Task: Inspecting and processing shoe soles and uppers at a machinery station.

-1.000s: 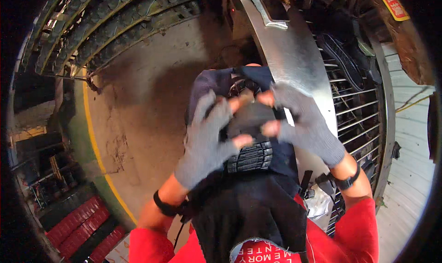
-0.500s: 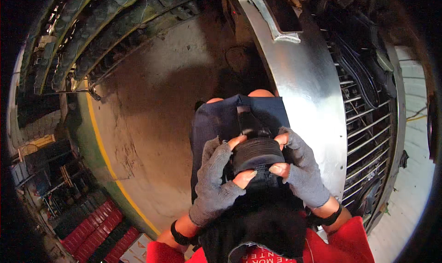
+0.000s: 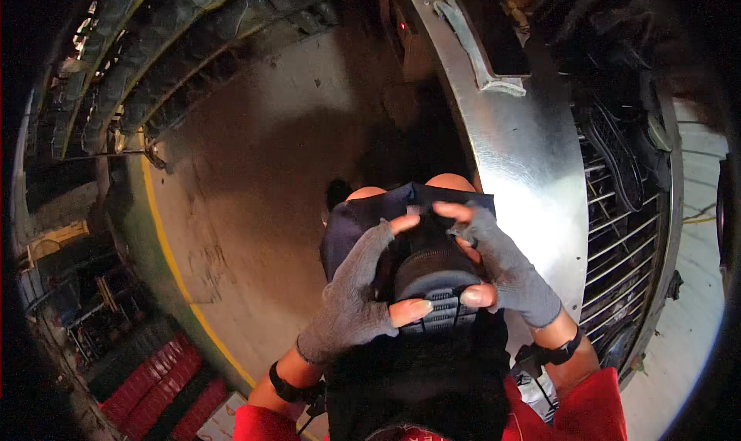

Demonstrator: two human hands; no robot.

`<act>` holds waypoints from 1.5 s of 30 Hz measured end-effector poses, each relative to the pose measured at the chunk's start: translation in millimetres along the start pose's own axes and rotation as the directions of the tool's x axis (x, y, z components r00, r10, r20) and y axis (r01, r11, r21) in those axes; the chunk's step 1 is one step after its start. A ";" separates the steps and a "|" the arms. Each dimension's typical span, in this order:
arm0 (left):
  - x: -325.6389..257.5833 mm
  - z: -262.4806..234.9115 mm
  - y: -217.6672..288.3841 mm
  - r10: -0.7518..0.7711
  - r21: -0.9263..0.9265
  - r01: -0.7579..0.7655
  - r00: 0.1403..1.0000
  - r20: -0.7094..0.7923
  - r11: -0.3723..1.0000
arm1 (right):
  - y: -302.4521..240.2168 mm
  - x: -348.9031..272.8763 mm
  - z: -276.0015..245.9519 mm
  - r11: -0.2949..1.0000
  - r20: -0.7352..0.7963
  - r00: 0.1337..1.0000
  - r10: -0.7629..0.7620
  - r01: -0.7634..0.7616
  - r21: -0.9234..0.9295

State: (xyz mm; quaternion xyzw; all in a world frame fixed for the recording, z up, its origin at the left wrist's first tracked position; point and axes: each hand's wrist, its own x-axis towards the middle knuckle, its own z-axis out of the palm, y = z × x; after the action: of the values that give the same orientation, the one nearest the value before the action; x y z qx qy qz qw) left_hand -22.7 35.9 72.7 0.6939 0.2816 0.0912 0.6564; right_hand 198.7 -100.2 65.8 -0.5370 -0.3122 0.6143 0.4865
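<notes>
A black shoe [image 3: 437,269] with a ridged edge rests over my lap, its treaded sole [image 3: 444,311] showing on the near side. My left hand [image 3: 361,286], in a grey fingerless glove, grips its left side. The left thumb presses near the tread while the fingers reach round to the far side. Opposite it, my right hand [image 3: 505,267] in a matching glove holds the right side, thumb by the tread. Its stretched fingertips are slightly blurred. Dark cloth [image 3: 370,228] covers my thighs beneath the shoe. Much of the shoe's far part is in shadow.
To the right runs a shiny metal ledge [image 3: 532,155] beside a bed of metal rollers [image 3: 621,256]; a black shoe [image 3: 617,159] lies there. On the ledge sits a dark flat object [image 3: 494,35] over white material. Racks [image 3: 193,47] stand at far left, red stacked items [image 3: 158,379] at lower left.
The shoe has tilted, baring more of its tread toward me. Fingers of both hands have slid farther over its far side. My view has shifted slightly.
</notes>
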 end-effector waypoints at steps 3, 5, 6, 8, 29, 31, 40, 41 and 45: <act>-22.4 -17.9 -14.1 -0.003 0.064 -0.006 0.990 0.144 0.998 | -0.8 -0.5 9.5 0.972 0.048 0.975 -0.217 0.220 -0.079; -37.9 -21.0 -11.1 0.032 0.217 -0.079 0.977 0.212 0.973 | -20.3 -18.9 18.3 0.908 0.125 0.964 -0.234 0.262 -0.326; -43.9 -12.1 -3.2 0.150 0.144 -0.182 0.967 0.207 0.973 | -30.3 -32.6 27.2 0.904 0.124 0.958 -0.258 0.285 -0.319; -56.2 1.6 16.9 0.285 0.081 -0.306 0.937 0.201 0.949 | -39.9 -66.6 46.6 0.770 0.096 0.874 -0.476 0.467 -0.434; -34.3 54.0 1.2 0.327 0.435 -0.382 0.924 0.200 0.815 | 58.0 -312.8 -90.7 1.000 -0.819 0.574 -0.011 0.023 0.003; -46.2 56.6 -27.7 0.414 0.514 -0.499 0.867 0.279 0.698 | 63.9 -362.4 -116.1 0.969 -0.931 0.364 0.016 -0.236 -0.075; -43.6 70.3 -31.9 0.266 0.600 -0.324 0.946 0.187 0.732 | 88.2 -410.4 -130.8 0.173 -0.869 0.318 -0.381 -0.898 -0.404; -41.8 73.8 -31.7 0.224 0.640 -0.290 0.957 0.185 0.712 | 92.6 -388.3 -137.3 0.312 -0.752 0.424 -0.505 -0.722 -0.617; -44.4 74.8 -30.7 0.142 0.688 -0.242 0.969 0.200 0.685 | 86.8 -238.8 -173.6 0.496 -0.638 0.578 -0.509 -0.408 -0.766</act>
State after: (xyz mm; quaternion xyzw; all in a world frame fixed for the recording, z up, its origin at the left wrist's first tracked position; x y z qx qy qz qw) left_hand -30.5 -51.8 44.9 0.9222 0.1770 -0.0007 0.3439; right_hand 331.3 -375.9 32.5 -0.9083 -0.3322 0.0318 0.2522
